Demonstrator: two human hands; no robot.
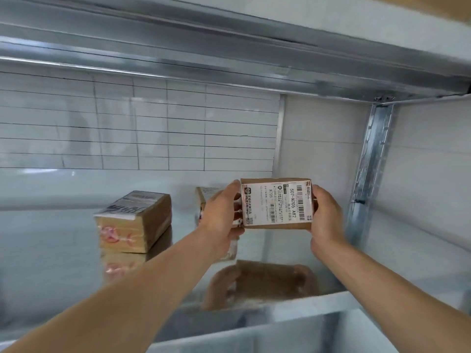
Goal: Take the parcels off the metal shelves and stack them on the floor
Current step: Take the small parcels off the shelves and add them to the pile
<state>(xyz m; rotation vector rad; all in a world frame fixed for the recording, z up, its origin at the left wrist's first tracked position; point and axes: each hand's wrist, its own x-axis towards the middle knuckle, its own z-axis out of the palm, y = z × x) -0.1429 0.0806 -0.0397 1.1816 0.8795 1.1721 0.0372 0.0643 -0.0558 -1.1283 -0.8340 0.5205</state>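
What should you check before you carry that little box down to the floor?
1. Both hands on the labelled parcel: ok, left hand and right hand grip opposite ends.
2. Parcel lifted off the shelf: ok, its reflection shows below it.
3. Way out towards the person is free: ok.
4. Taped parcel out of the way: ok, it sits apart to the left.
5. Parcel behind the left hand untouched: cannot tell, partly hidden.
6. Floor spot ready: cannot tell, not in view.
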